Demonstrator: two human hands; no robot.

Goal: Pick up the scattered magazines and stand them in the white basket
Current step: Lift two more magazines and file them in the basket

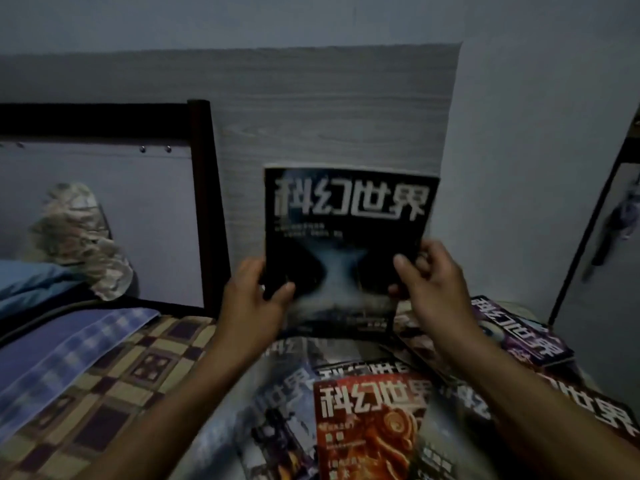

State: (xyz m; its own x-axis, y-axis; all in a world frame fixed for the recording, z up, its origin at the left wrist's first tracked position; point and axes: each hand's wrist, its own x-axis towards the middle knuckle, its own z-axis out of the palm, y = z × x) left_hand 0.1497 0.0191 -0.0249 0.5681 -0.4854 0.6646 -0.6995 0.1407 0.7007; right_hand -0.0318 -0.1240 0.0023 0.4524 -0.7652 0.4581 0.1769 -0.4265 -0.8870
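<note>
Two hands (341,292), one black magazine (346,237)

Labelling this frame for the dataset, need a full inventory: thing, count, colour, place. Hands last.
held magazine: 1, black cover with white title, upright in front of the wood-grain panel, gripped at its lower sides
orange magazine: 1, orange-red, on top of the pile, bottom centre
purple magazine: 1, purple, right edge of the pile
other magazines: several, grey and dark covers, overlapping on the bed; exact count unclear
checked cover: 1, tan and dark purple, on the bed at left
blue striped cloth: 1, over the checked cover, far left
white basket: not in view
left hand: holds the held magazine's left edge
right hand: holds its right edge
</note>
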